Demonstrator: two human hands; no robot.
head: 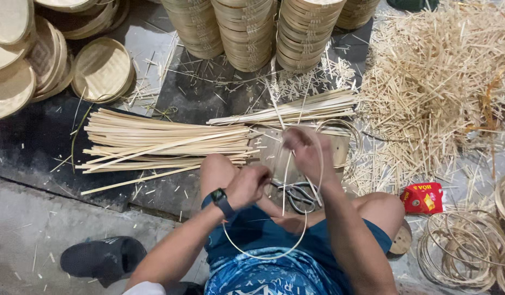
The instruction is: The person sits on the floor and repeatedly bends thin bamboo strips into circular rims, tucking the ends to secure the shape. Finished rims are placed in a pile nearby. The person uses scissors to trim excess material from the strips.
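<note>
A person sits low on the floor, seen from above. Both hands are in the middle of the frame, close together but not touching. The left hand (248, 186) wears a dark watch (220, 198) on the wrist and is closed tight on a thin bamboo strip (263, 254). The right hand (306, 150) is a bit higher and is also closed on the same strip. The strip bends down from the hands into a round loop over the blue shorts (274, 267) at the bottom middle.

Scissors (303, 195) lie just under the hands. A bundle of long flat bamboo strips (165, 145) lies to the left of the hands. Stacks of round bamboo baskets (247, 33) stand at the top. A big heap of short bamboo bits (438, 82) fills the upper right. A small red box (422, 198) lies at the right, and finished bamboo rings (460, 251) sit in the lower right. A dark sandal (102, 259) is at the lower left
</note>
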